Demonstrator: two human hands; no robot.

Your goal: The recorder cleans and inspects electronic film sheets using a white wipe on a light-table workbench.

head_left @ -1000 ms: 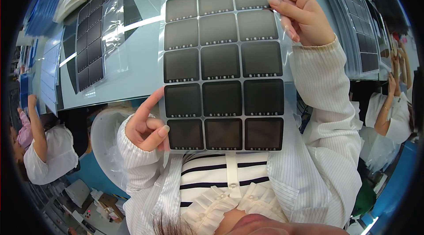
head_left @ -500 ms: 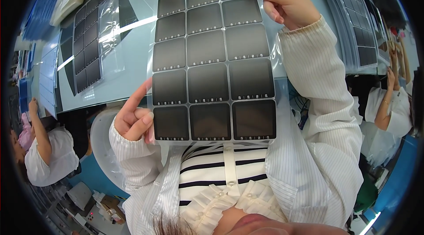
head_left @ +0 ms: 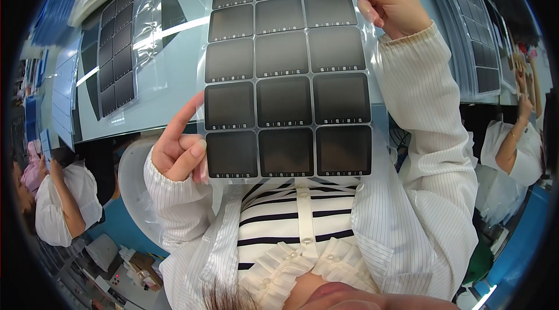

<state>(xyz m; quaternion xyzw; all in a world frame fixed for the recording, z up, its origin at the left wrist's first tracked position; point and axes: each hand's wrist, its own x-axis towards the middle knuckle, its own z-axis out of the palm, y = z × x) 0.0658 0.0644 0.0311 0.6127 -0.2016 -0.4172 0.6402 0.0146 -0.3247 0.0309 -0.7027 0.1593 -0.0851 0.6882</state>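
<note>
Between my hands is a clear plastic sheet of dark, glossy square panels [head_left: 283, 103], set in rows of three with small light marks along each panel's lower edge. My left hand [head_left: 183, 150] pinches its near left edge, thumb on top and index finger stretched along the side. At the far right corner my right hand [head_left: 387, 1] grips the sheet between thumb and fingers. The sheet is tilted and held up in front of my chest, over the table's near edge.
On the glass-topped table [head_left: 180, 77], another sheet of dark panels [head_left: 115, 48] lies at the left. A stack of similar sheets [head_left: 466, 33] is at the right. Blue sheets [head_left: 61, 4] are piled at the far left. People sit at both sides, including one in white [head_left: 69, 202].
The sheet has shifted slightly right and tilted, its near edge rising a little. My right hand has moved slightly right. At the left, the other person's hands have moved.
</note>
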